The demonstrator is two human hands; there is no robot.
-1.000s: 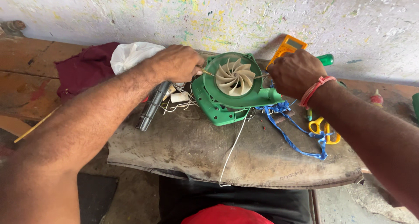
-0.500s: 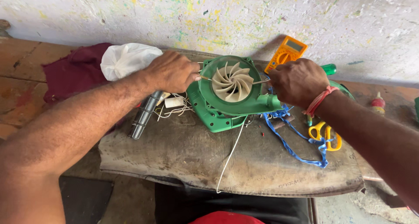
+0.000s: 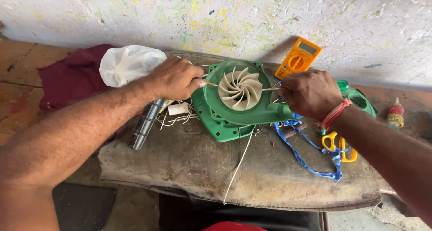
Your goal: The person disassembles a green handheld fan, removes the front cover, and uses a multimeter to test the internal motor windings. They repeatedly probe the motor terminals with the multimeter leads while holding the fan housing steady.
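A green blower housing (image 3: 234, 118) lies on a worn wooden board (image 3: 189, 168), with a cream fan impeller (image 3: 240, 88) in its round opening. My left hand (image 3: 173, 79) is at the housing's left edge and pinches a thin metal tool whose tip reaches the impeller. My right hand (image 3: 310, 94) is at the right edge and grips another thin metal tool that points at the impeller from the other side.
An orange multimeter (image 3: 298, 58) leans against the paint-flecked wall. A white plastic bag (image 3: 127, 63) sits on a maroon cloth (image 3: 72, 78). A metal cylinder (image 3: 145, 125), a white wire (image 3: 238, 165), a blue strap (image 3: 310, 152), yellow scissors (image 3: 339, 145) and a small red-capped bottle (image 3: 396, 113) lie around.
The view has shifted slightly. Both hands stay at the housing's two sides with the thin tools at the impeller; nothing was picked up or let go.
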